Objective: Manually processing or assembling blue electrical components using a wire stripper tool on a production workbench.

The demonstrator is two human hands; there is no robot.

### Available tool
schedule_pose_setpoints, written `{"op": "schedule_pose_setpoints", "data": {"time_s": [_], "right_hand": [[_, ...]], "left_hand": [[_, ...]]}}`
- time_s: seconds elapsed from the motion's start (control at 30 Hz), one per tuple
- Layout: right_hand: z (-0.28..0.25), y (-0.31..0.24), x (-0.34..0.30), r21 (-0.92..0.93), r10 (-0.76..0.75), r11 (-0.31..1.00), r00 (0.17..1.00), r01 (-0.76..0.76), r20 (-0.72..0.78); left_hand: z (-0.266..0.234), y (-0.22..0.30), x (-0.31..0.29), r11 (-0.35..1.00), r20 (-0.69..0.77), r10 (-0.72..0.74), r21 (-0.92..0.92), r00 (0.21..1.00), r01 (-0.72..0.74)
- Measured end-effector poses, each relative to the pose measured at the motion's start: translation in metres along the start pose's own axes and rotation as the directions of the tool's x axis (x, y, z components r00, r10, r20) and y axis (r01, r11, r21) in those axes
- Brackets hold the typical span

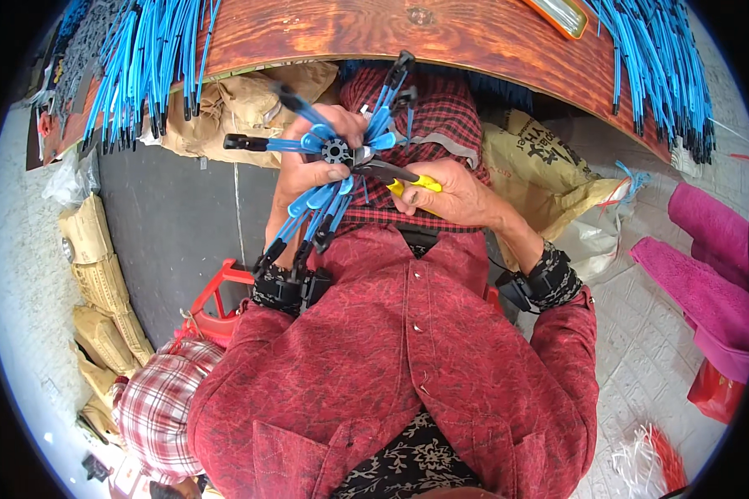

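Over my lap, my left hand (295,176) grips a round black hub (335,151) with several blue rods (314,200) fanning out around it. The rods carry black end pieces; their exact kind is unclear. My left thumb presses along the hub's near side. From the right, my right hand (458,195) is closed around yellow-handled pliers (427,182). Their dark jaws reach the hub's right side, beside the left thumb. Whether the jaws grip anything there is too small to make out.
A wooden table (349,32) spans the far side. Bundles of blue rods (146,62) hang over its left edge, more blue rods (662,75) at right. An orange-rimmed tray (560,17) sits on it. Sacks (528,158) lie beneath. Behind me on the left is a person in a checked shirt (171,407).
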State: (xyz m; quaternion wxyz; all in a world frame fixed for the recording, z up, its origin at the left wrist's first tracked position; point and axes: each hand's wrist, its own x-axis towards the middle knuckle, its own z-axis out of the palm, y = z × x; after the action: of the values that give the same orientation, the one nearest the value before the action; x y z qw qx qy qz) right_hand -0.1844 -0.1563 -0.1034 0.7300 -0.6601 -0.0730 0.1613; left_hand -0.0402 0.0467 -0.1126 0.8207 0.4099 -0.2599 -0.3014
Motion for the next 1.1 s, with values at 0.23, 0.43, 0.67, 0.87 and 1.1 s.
{"op": "schedule_pose_setpoints", "data": {"time_s": [0.23, 0.43, 0.67, 0.87, 1.1], "right_hand": [[0.006, 0.024, 0.017, 0.122, -0.091, 0.988, 0.996, 0.093, -0.022], [-0.007, 0.031, 0.014, 0.163, -0.104, 0.981, 0.994, 0.105, -0.011], [-0.005, 0.026, 0.016, 0.178, -0.088, 0.98, 0.996, 0.086, 0.005], [-0.003, 0.029, 0.014, 0.097, -0.073, 0.993, 0.997, 0.074, -0.016], [-0.015, -0.05, -0.031, 0.237, 0.265, 0.924, 0.948, -0.302, 0.174]], "left_hand": [[-0.001, -0.001, 0.0, 0.996, 0.009, 0.057, -0.065, 0.998, -0.056], [0.001, 0.012, 0.007, 0.999, 0.044, 0.008, 0.04, 0.999, -0.01], [0.003, 0.009, 0.009, 0.989, 0.116, -0.009, 0.146, 0.993, -0.008], [0.013, 0.011, 0.011, 0.993, 0.131, 0.002, 0.12, 0.991, -0.017], [0.013, 0.015, 0.008, 0.971, 0.179, 0.015, 0.233, 0.984, -0.057]]}}
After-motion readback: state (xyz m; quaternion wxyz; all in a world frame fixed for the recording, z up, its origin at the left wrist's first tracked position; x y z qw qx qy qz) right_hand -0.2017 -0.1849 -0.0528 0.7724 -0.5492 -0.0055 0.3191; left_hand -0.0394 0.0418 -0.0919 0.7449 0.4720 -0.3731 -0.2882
